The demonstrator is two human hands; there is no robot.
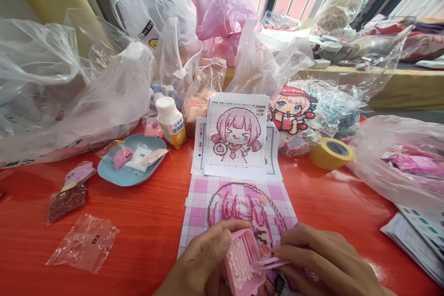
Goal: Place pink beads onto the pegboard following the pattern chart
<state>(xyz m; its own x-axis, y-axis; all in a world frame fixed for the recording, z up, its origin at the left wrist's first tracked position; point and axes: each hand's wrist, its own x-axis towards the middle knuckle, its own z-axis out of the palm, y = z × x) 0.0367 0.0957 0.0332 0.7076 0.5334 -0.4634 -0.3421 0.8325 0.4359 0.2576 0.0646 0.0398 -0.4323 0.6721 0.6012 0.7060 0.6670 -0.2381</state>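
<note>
My left hand grips a small pink tray with ridges, tilted above the board. Rows of pale beads lie in its grooves. Between the fingers of my right hand is a pair of light pink tweezers, their tips at the tray's right edge. Below both hands lies a pegboard with a half-covered bead picture in pinks and dark outline. My hands and the tray hide its lower part. Propped behind it, a printed pattern sheet shows a pink-haired cartoon figure.
A blue plate with bead packets stands left, near a white bottle. An emptied-looking bag marked H2 lies front left. Yellow tape, a finished bead figure and plastic bags are on the right.
</note>
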